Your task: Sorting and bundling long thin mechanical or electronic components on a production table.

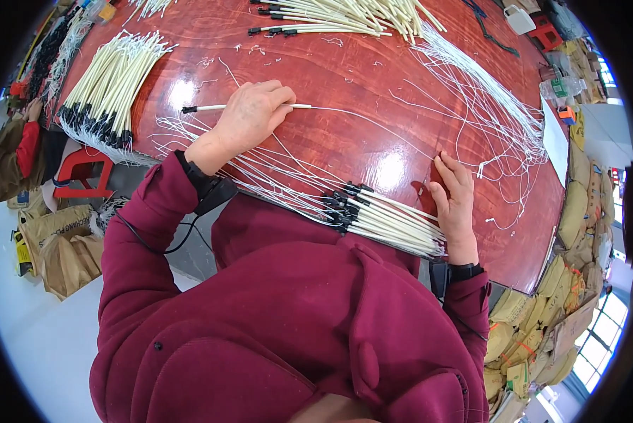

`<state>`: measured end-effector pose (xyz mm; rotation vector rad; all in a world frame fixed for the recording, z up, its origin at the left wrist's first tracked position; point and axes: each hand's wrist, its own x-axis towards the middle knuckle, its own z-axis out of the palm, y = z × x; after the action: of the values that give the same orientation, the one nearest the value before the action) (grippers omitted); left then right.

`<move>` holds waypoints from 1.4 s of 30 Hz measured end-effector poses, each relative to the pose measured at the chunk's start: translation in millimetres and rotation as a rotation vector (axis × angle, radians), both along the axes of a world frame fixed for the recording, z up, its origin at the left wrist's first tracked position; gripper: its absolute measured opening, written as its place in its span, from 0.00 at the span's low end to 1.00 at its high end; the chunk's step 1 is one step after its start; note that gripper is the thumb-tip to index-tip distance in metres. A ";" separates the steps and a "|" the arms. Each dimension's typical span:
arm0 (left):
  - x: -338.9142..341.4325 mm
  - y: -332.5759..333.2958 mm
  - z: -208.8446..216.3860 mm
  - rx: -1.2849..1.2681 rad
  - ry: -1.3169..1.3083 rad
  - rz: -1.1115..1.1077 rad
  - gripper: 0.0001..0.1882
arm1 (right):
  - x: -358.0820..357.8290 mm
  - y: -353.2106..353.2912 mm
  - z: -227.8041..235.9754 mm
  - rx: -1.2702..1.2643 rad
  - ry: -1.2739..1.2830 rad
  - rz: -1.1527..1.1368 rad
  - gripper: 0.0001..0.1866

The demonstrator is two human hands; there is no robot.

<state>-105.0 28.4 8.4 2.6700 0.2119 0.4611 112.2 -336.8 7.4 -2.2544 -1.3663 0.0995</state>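
Observation:
My left hand (254,116) is closed around a thin cream tube (212,108) lying across the table. A black piece caps the tube's left end, and its right end sticks out past my fingers. From that end a white cord (373,121) curves right to the fingertips of my right hand (457,197). There my thumb and forefinger are apart; the cord touches a fingertip. Along the table's near edge lies a bundle of cream tubes (394,224) with black ends. White cords (277,166) from it pass beneath my left wrist.
Another tube bundle (115,84) lies at the left edge of the red table (309,74). More tubes (344,15) lie at the far side, their long white cords (482,88) trailing right. A bottle (563,87) and white paper (553,137) are at right. Sacks (542,303) stand beyond.

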 end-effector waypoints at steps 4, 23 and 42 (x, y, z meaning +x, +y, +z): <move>1.8 -1.1 0.1 0.004 0.011 0.007 0.04 | -0.8 0.9 1.7 -0.004 0.019 -0.010 0.23; 5.4 -5.3 2.0 -0.061 0.064 0.055 0.05 | -0.5 -0.3 -2.0 0.009 0.045 -0.025 0.23; 117.2 -131.1 -2.5 0.271 0.047 -0.350 0.13 | 0.8 21.0 -1.4 0.068 -0.214 0.082 0.38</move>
<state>12.2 -102.7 5.9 2.8979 -0.3235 0.3345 113.0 -315.9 6.0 -2.2026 -1.5481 -0.1626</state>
